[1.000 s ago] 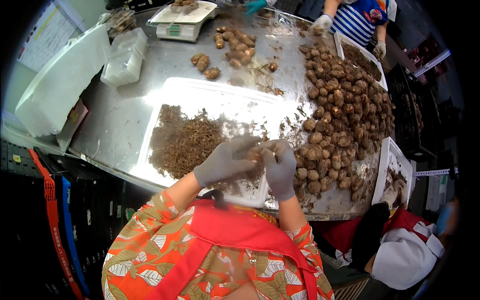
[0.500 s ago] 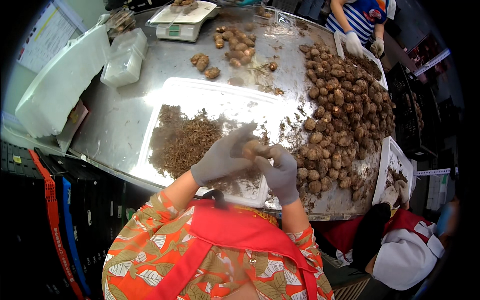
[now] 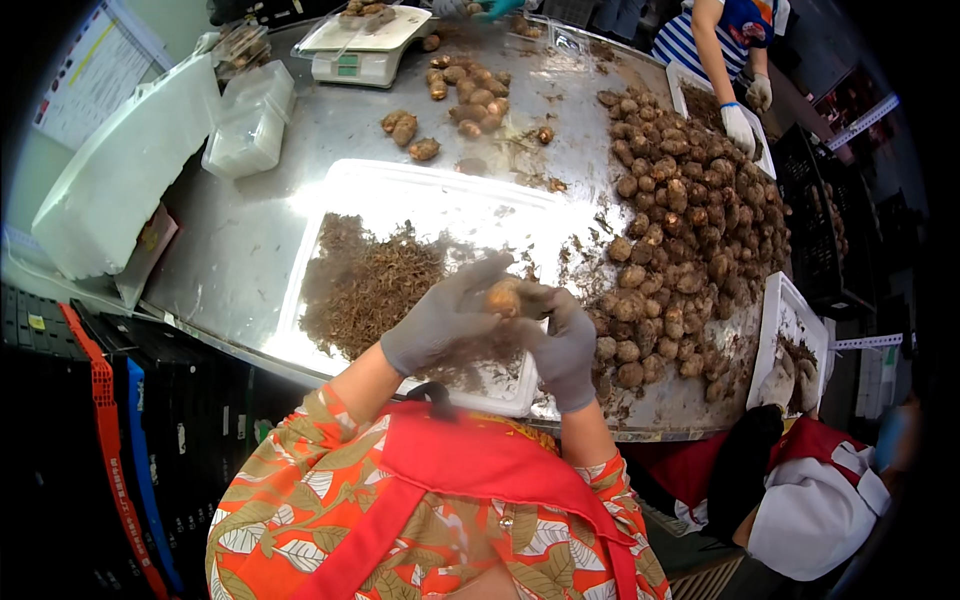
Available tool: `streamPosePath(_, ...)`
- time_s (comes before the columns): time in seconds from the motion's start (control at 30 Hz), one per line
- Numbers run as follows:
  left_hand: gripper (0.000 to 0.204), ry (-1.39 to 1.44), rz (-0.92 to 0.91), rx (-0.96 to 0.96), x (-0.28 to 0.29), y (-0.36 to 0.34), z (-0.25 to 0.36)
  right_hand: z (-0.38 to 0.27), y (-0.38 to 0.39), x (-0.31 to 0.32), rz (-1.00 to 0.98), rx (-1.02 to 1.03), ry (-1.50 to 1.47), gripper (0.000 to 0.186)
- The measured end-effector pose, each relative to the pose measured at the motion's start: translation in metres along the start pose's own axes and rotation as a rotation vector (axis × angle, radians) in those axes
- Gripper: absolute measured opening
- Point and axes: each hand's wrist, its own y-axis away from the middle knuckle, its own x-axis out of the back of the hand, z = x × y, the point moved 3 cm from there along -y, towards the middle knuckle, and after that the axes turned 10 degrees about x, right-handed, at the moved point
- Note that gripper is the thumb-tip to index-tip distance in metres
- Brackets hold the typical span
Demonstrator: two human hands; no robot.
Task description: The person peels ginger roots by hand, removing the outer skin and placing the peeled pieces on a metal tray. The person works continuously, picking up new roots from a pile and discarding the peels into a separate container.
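Both my hands wear grey gloves and meet over the right part of a white tray (image 3: pixel 330 185). Between them is a small brown taro (image 3: pixel 503 298), its pale orange end showing. My left hand (image 3: pixel 445 318) curls round it from the left. From the right, the fingers of my right hand (image 3: pixel 562 350) close on its other side, somewhat blurred. Below, the tray holds a heap of brown fibrous scrapings (image 3: pixel 370 280), thickest on the left. A large pile of brown taros (image 3: pixel 690 220) lies on the metal table just right of my hands.
Cleaner taros (image 3: pixel 475 95) lie farther back, near a white scale (image 3: pixel 370 45). Clear plastic boxes (image 3: pixel 250 120) and a white foam piece (image 3: pixel 130 165) stand at left. Co-workers' gloved hands (image 3: pixel 738 128) work over trays at far right and near right (image 3: pixel 790 380). Black crates (image 3: pixel 180 430) are stacked lower left.
The taro has turned in my hands, its pale end now showing more. My left fingers sit closer round it. At the far right, a co-worker's white-gloved hand has moved toward the pile's edge.
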Motion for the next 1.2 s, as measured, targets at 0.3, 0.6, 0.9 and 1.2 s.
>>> streamPosePath(0.3,0.079,0.122,-0.041,-0.047,0.007,-0.003,-0.001,0.031,-0.004,0.020,-0.017,-0.166,0.324,0.015)
streamPosePath(0.6,0.077,0.233,-0.033,0.034,0.002,-0.001,0.000,-0.008,-0.007,-0.001,0.066,-0.189,0.022,0.013)
streamPosePath(0.9,0.074,0.069,-0.001,0.025,0.013,-0.002,-0.020,0.023,-0.008,0.006,0.061,0.105,0.346,0.008)
streamPosePath(1.2,0.072,0.082,-0.018,0.040,0.004,0.002,-0.003,0.014,0.000,0.010,0.012,-0.219,0.082,0.011)
